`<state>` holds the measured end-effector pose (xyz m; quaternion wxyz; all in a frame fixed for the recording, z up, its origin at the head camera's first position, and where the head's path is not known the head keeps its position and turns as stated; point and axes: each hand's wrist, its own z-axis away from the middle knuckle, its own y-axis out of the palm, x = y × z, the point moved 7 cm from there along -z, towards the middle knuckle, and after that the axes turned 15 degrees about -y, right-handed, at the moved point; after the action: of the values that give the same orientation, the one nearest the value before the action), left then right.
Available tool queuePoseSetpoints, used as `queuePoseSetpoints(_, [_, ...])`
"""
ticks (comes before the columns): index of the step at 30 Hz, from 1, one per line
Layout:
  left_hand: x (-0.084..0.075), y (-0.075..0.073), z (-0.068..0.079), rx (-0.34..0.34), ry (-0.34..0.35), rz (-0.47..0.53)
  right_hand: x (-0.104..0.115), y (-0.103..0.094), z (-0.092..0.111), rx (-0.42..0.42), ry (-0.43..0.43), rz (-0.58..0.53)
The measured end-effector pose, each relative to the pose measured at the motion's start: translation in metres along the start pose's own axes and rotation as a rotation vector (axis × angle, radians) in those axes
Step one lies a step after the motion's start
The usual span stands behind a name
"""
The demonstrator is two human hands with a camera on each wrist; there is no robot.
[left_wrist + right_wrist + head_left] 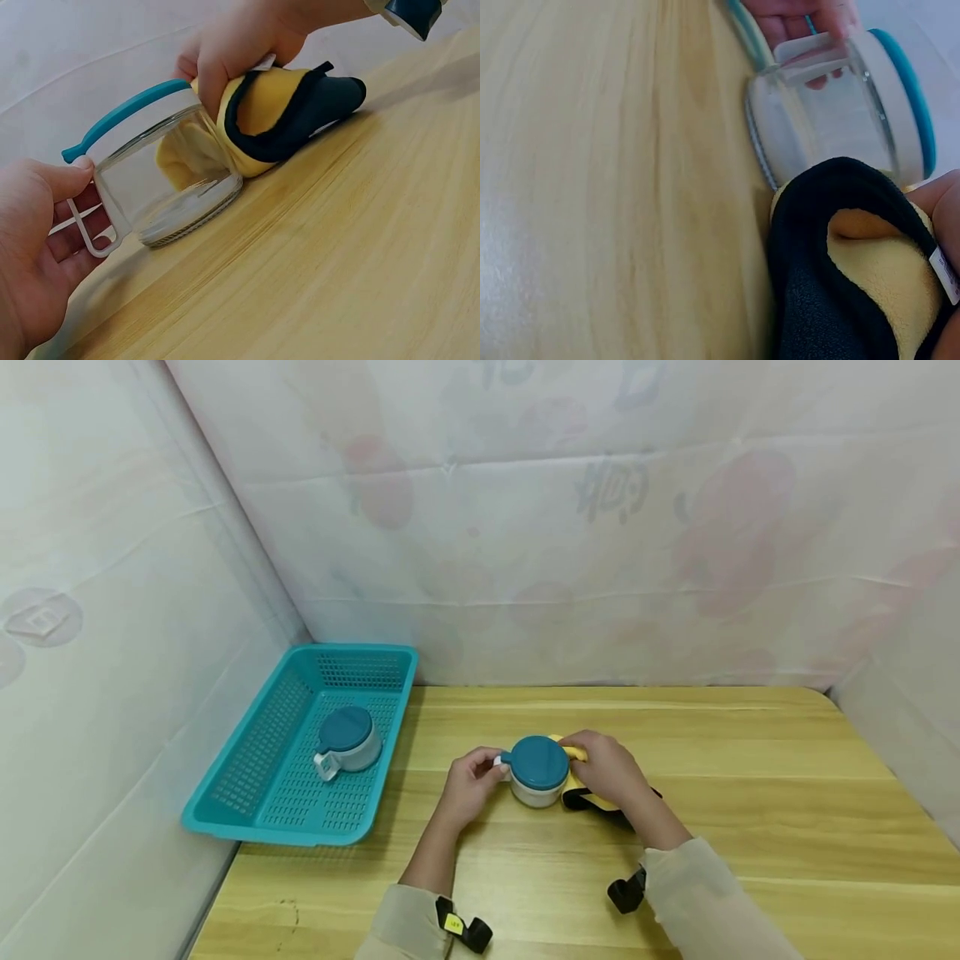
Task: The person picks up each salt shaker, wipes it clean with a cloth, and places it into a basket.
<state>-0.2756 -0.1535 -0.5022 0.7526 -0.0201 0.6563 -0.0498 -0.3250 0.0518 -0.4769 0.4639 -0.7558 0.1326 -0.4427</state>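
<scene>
A clear glass jar (161, 176) with a blue-green lid (539, 762) and a white handle stands on the wooden table. My left hand (471, 781) grips the handle (94, 225), thumb on top near the lid's tab. In my right hand (606, 767) is a yellow cloth with black edging (266, 112), pressed up against the jar's right side. Part of the cloth hangs down to the tabletop, its dark side showing in the left wrist view. The right wrist view has the folded cloth (885, 270) close up, overlapping the jar (817, 112).
A turquoise plastic basket (281, 837) sits at the table's left. Inside it lies a second lidded jar (348, 741) with a white handle. Pale printed fabric (525, 527) hangs behind the wooden table (540, 893) and at both sides.
</scene>
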Motion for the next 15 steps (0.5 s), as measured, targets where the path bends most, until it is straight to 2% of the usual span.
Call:
queuePoseSetpoints(6, [0.001, 0.001, 0.0, -0.003, -0.007, -0.012, -0.002, 0.008, -0.002, 0.052, -0.021, 0.073])
queuePoseSetpoints(11, [-0.001, 0.0, 0.0, 0.004, 0.002, -0.029, -0.006, 0.014, -0.004, 0.065, -0.013, 0.113])
queuePoseSetpoints(15, [-0.001, -0.002, 0.002, 0.005, 0.006, -0.037, -0.004, 0.019, -0.006, 0.085, -0.042, 0.177])
